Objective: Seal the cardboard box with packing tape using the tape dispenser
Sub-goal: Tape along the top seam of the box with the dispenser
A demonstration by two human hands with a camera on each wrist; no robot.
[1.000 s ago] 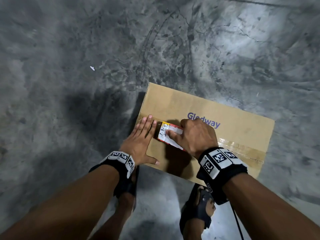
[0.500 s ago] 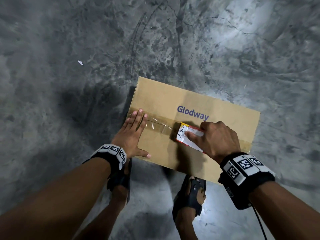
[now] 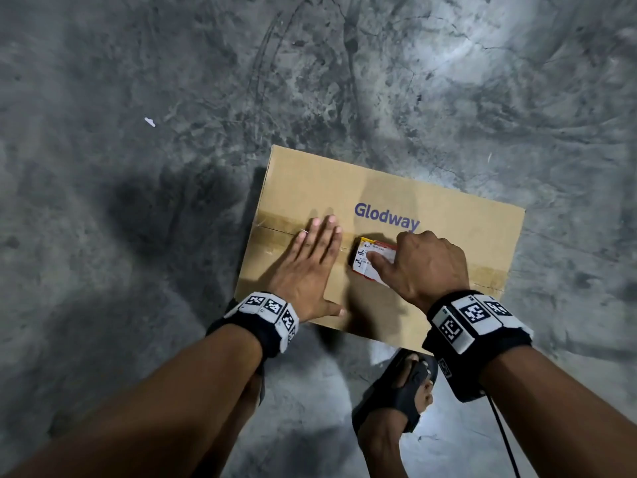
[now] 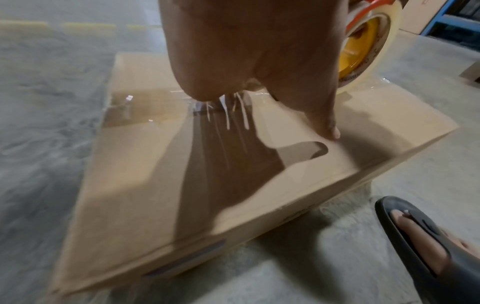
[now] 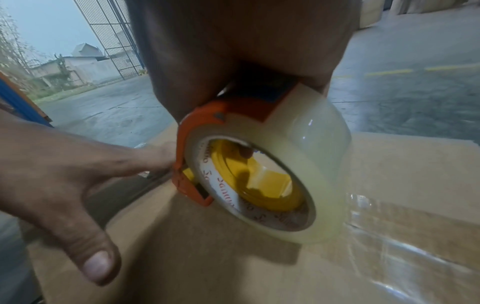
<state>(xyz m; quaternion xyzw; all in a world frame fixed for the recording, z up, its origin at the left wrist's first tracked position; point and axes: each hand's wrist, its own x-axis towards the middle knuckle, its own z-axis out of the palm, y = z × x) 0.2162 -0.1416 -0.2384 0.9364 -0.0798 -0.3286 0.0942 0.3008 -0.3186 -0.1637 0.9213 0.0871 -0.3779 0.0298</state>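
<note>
On the floor, the cardboard box [image 3: 406,201] is pinned by the flat, open left hand [image 3: 306,270] pressing tape onto the seam so it sticks, while the right hand [image 3: 427,267] grips the tape dispenser [image 3: 372,257] on the lid to lay more.

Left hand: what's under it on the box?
The left hand lies flat on the cardboard box, pressing clear packing tape over the centre seam. The seam under the palm is covered.

Dim, hard shadows, floor glare, blurred edges
</note>
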